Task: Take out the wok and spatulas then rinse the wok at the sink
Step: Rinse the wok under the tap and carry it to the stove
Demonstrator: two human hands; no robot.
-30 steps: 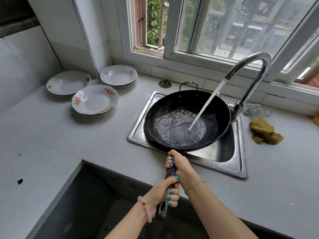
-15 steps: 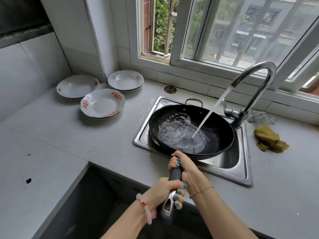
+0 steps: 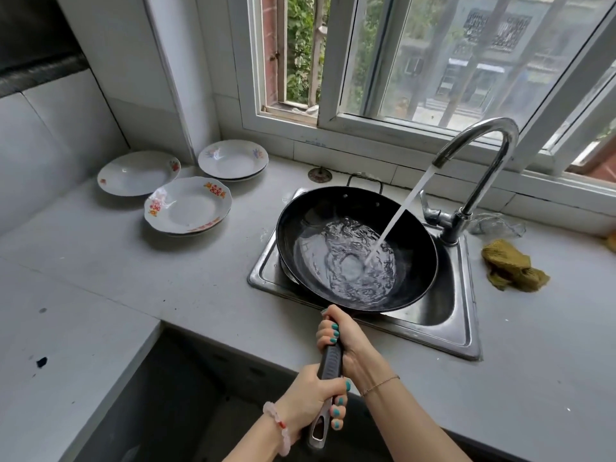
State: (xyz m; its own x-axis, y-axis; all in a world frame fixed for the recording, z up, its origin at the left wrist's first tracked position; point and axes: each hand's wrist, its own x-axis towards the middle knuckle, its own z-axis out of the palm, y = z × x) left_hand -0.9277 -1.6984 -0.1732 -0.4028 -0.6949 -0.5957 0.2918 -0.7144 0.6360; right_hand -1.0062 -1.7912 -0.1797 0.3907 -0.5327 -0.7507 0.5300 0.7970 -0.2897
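A black wok [image 3: 410,235] hangs over the steel sink [image 3: 466,331], its long dark handle [image 3: 330,365] pointing back at me. My right hand [image 3: 343,338] grips the handle close to the bowl. My left hand [image 3: 313,401] grips it lower, near the handle's end loop. The curved chrome faucet [image 3: 480,141] runs a stream of water into the wok, where a swirling pool covers the bottom. No spatula is in view.
Three white plates [image 3: 186,208] sit on the grey counter to the left of the sink. A yellow-green cloth [image 3: 510,270] and a clear crumpled bag [image 3: 496,225] lie right of the faucet. A window runs behind the sink. A dark gap in the counter opens below my arms.
The water pool in the wok has grown and swirls more. The wok has tipped and shifted slightly over the sink, and my view has moved closer. Both hands keep their grip.
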